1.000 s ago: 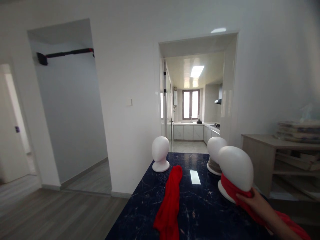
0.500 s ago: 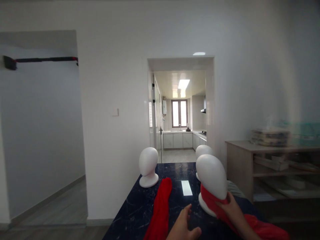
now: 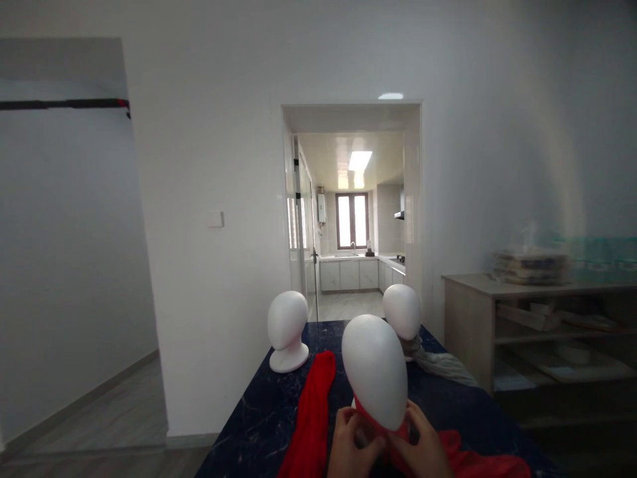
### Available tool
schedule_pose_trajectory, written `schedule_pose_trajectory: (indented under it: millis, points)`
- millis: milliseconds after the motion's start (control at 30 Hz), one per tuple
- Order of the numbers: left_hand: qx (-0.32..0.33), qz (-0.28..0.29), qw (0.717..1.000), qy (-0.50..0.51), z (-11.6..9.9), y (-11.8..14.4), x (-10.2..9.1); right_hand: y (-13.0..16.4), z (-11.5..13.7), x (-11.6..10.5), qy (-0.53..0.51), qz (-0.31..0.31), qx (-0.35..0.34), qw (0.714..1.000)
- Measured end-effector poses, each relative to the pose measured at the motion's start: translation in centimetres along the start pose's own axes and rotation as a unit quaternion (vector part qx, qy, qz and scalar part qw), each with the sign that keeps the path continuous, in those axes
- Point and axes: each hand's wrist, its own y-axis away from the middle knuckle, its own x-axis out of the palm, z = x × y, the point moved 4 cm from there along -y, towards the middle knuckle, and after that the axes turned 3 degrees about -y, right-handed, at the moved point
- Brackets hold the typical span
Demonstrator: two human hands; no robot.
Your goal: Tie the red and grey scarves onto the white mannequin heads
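A single head-worn camera looks forward and slightly down along a dark table (image 3: pixel 269 418). Both hands, left hand (image 3: pixel 351 445) and right hand (image 3: pixel 423 448), sit close at the bottom edge; beyond the fingers (image 3: pixel 348 419), a kitchen doorway (image 3: pixel 352 212) lies far ahead.

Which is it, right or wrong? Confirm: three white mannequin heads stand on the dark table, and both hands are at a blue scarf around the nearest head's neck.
Wrong in one respect: the scarf is red, not blue. The head view shows the left hand and right hand at it, around the neck of the nearest mannequin head. Three white heads do stand on the dark table.
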Motion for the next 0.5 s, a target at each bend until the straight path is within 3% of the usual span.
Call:
schedule_pose_trajectory:
  millis: [200, 367, 500]
  points:
    - [0.041, 0.093, 0.992, 0.076, -2.0, 0.6, 1.2, 0.7, 1.6, 0.0, 0.074, -0.003, 0.01, 0.997]
    - [0.068, 0.123, 0.982, 0.125, -1.9, 0.9, 1.5, 1.8, 2.8, 1.6, 0.007, 0.094, 0.009, 0.996]
    - [0.013, 0.129, 0.976, 0.172, -0.9, 1.1, 1.9, 2.9, 2.9, 2.0, -0.048, 0.208, 0.021, 0.977]
